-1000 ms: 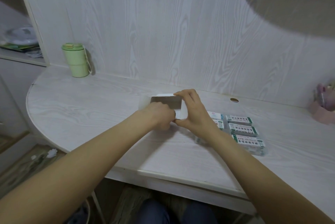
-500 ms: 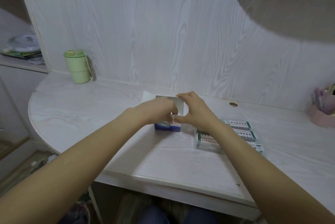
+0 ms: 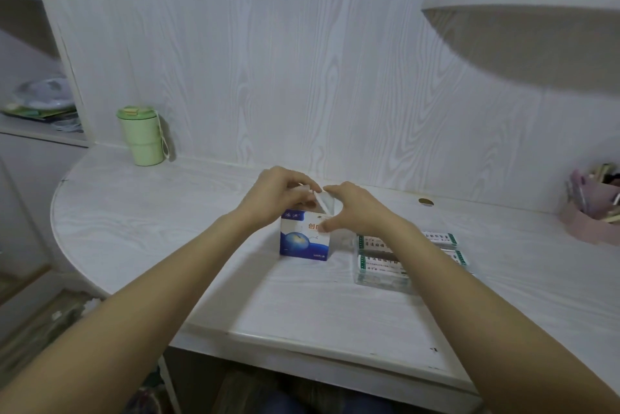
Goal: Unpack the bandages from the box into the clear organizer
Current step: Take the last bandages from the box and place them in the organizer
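Both hands: left hand, right hand pinch box flaps.

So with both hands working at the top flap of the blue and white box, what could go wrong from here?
The box stands upright on the desk, and both the left hand and the right hand pull at its top, so it could tip. The clear organizer lies partly under the right forearm, which might knock it.
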The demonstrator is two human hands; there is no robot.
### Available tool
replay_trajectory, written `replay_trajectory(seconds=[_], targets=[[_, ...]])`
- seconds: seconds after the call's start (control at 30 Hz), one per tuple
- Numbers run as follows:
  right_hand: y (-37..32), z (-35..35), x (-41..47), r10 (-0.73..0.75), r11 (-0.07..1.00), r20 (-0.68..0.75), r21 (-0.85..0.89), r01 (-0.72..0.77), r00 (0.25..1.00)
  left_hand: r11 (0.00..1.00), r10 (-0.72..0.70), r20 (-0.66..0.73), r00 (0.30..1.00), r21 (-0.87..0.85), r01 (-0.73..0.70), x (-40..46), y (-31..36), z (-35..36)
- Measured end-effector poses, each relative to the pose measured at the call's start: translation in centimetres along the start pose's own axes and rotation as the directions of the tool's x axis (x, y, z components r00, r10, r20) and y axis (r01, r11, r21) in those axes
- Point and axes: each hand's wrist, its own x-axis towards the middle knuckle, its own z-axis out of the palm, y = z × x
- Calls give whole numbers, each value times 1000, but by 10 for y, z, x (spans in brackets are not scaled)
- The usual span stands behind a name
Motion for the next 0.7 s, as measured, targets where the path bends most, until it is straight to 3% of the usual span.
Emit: replay_trajectory(seconds=[0.1,0.23,0.5,0.7], targets=[[0,1,0,-15,1000,-18,14,15,1000,990,-56,-147,988,-137,36,2,2,-1],[1,-3,-8,-86,988,-116,114,100,990,968,-117,-210,971,-243,64,6,6,-2],[5,-3,-21,-112,951,-259,251,179,959,975,-156,-178,972,-185,122,1,16,6],[3,-2,-27,-81,900,-501,334,280,861,979,-147,-91,985,-155,132,-6,24,11]])
